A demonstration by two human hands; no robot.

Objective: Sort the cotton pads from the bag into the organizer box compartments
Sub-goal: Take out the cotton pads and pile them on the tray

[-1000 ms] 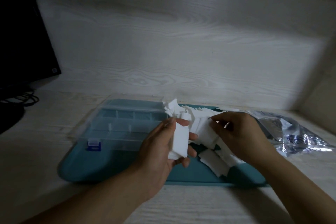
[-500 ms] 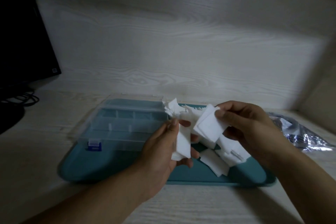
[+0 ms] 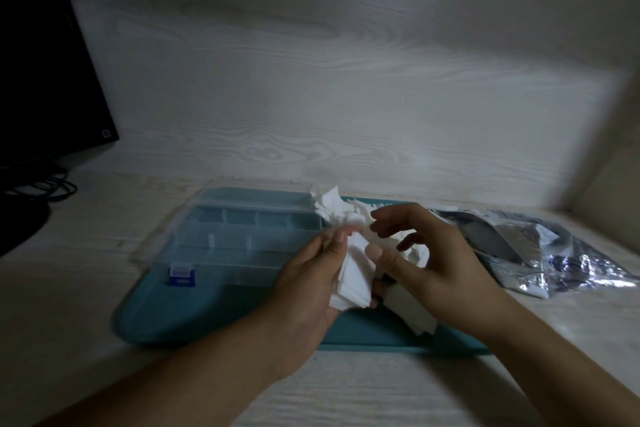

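Note:
My left hand [image 3: 304,284] grips a small stack of white square cotton pads [image 3: 353,274] above the teal tray [image 3: 194,315]. My right hand [image 3: 436,263] hovers beside it. Its thumb touches the top of the stack and its fingers are loosely spread, holding nothing I can see. The clear organizer box [image 3: 242,229], lid open, sits on the tray's left half with a blue latch [image 3: 181,274] at the front. Its visible compartments look bare. Loose pads lie in a pile [image 3: 332,204] behind my hands, and more pads [image 3: 412,315] lie under my right wrist.
The crumpled silver bag [image 3: 540,253] lies on the desk to the right of the tray. A dark monitor [image 3: 41,62] with cables [image 3: 52,187] stands at the far left. A pale wood-grain wall rises close behind the tray.
My right hand lifted a pad from the pile, brought it left to the stack in my left hand and let it go. The left hand stayed almost still.

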